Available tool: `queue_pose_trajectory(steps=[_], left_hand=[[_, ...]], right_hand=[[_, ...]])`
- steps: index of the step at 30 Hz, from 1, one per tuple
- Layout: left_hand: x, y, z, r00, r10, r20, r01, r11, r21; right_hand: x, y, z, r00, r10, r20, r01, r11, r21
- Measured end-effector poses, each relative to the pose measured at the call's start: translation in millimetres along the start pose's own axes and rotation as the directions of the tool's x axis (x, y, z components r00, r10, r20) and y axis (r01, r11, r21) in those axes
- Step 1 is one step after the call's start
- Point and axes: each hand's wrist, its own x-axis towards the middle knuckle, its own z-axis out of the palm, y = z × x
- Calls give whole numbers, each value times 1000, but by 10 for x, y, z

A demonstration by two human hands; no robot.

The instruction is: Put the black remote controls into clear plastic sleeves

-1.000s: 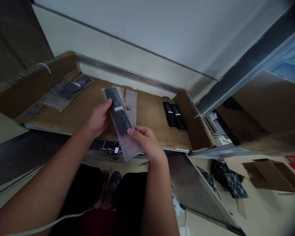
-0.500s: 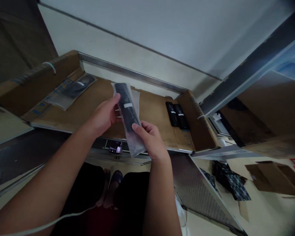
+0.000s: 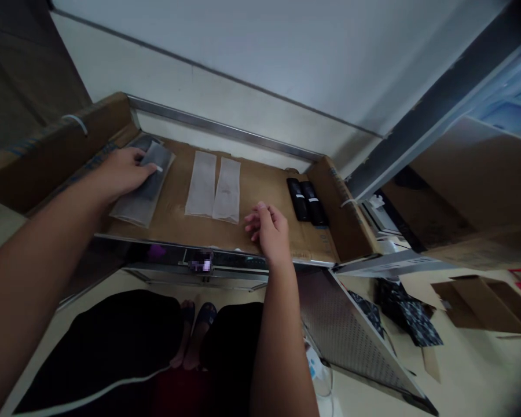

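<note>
My left hand [image 3: 124,171] lies at the far left of the cardboard-lined shelf [image 3: 264,200], its fingers curled down on a clear plastic bag with a black remote in it [image 3: 145,185], which rests on a pile of such bags. My right hand [image 3: 267,229] hovers over the shelf's front middle, fingers loosely bent and holding nothing. Two empty clear bags [image 3: 215,185] lie side by side between the hands. Two bare black remotes [image 3: 306,200] lie together at the shelf's right end.
Cardboard flaps [image 3: 345,211] stand at both ends of the shelf, and a metal rail [image 3: 221,124] runs along its back. A perforated metal panel [image 3: 351,339] leans at the lower right. Cardboard pieces [image 3: 477,301] and dark packets [image 3: 410,324] lie on the floor.
The bagged remote held up in both hands has gone left with my left hand and now lies on the pile. My right hand let go and dropped toward the shelf's front.
</note>
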Motion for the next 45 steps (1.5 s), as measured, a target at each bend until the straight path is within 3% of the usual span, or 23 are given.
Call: queue_pose_trajectory(steps=[2,4,6,8,11,14,16,17,19,21,22,25,28,33,38,45], left_hand=[[-24,79,-144,1000,12,-26,-4,953,304],[-152,239,-260,991,112,-72,-67,885,460],[-304,388,-279,948,292,-125,-198,851,487],[-408,442,-179,901,431,-45,-363,806,468],[-431,327,55,889,423,178,-453,751,480],[-386,185,153,901,391,189,-428,728,536],[-400,183,140,897,418,143,-429,744,513],[-430,208,138,890,442,110,-439,768,467],[-533,271,190,882,469,44,-461,839,288],[-659,296,334,903,430,14,-430,901,53],[-716,285,429,919,395,10,-395,918,-38],[-813,203,695,923,386,-10,-385,919,-87],[-815,159,795,922,384,-39,-386,920,-68],[-821,223,732,950,305,-58,-311,943,-123],[-862,218,721,944,318,-90,-327,938,-115],[-863,207,708,929,367,-48,-370,924,-93]], right_hand=[[8,-1,4,1000,0,5,0,1000,-3],[2,-15,12,1000,2,17,-1,1000,-13],[-4,-23,15,1000,1,26,-1,1000,-15],[-8,-18,11,1000,0,28,0,1000,-13],[-14,9,3,1000,5,27,-5,1000,-20],[-13,34,-12,1000,-19,-1,19,998,-65],[13,35,-45,989,-110,-98,89,975,-203],[38,30,-73,968,-185,-171,125,942,-312],[112,17,-157,879,-363,-310,139,816,-561],[206,14,-264,781,-486,-392,49,673,-738],[253,21,-318,758,-507,-412,-12,619,-785],[361,66,-433,782,-434,-447,-167,544,-822],[414,94,-448,811,-356,-464,-250,507,-825],[487,37,-389,821,-282,-496,-357,425,-832],[483,-4,-385,849,-218,-481,-356,437,-826],[270,-101,-397,905,-101,-414,-335,432,-837]])
